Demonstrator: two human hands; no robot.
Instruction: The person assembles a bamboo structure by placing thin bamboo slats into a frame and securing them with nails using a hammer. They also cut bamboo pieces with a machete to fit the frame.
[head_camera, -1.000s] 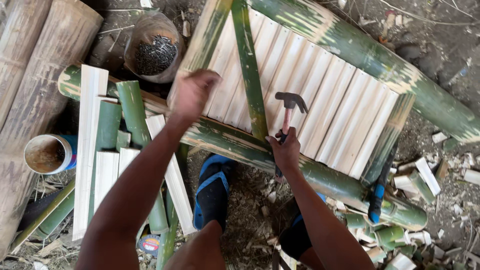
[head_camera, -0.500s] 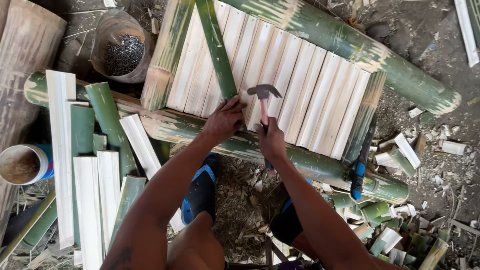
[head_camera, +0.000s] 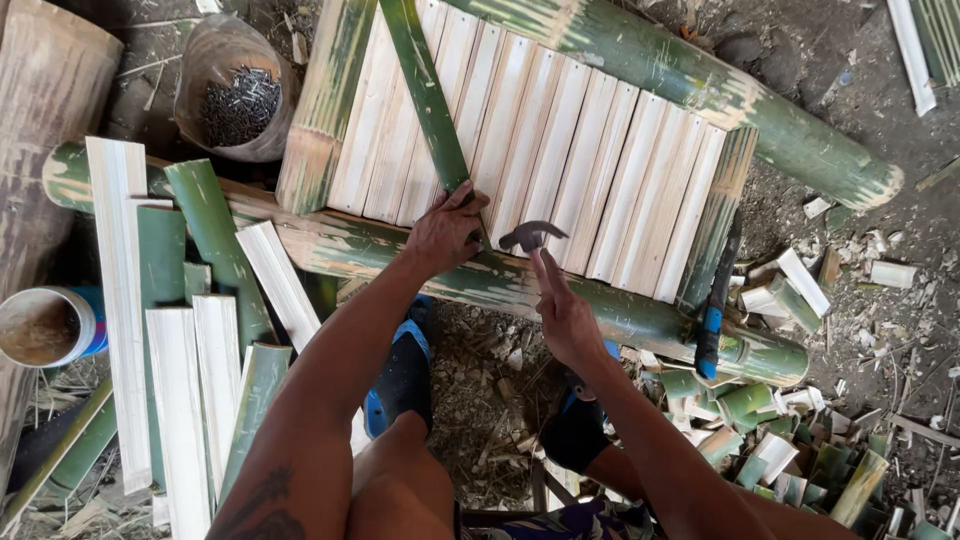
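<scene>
Seen from the head camera, a person crouches over a bamboo frame on the littered ground, pale slats (head_camera: 560, 150) laid side by side between two thick green poles. The left hand (head_camera: 445, 232) presses down on the lower end of a narrow green strip (head_camera: 425, 95) that runs across the slats to the near pole (head_camera: 380, 250), fingers spread flat on it rather than closed round anything. The right hand (head_camera: 562, 315) holds a hammer (head_camera: 530, 236), its dark head poised just beside the left hand; the fingers (head_camera: 543, 272) look only loosely curled, one stretched along the handle, most of which is hidden.

A basket of dark nails (head_camera: 238, 102) stands beyond the frame on the left, loose cut slats (head_camera: 120, 300) lie beside it, and a blue-handled tool (head_camera: 712, 310) rests against the near pole on the right.

The hammer head hangs very near the left fingers, so a stroke slightly off line could catch them. The loose hold on the handle might let the head twist, and the strip could slip sideways if the pressing hand eases.
</scene>
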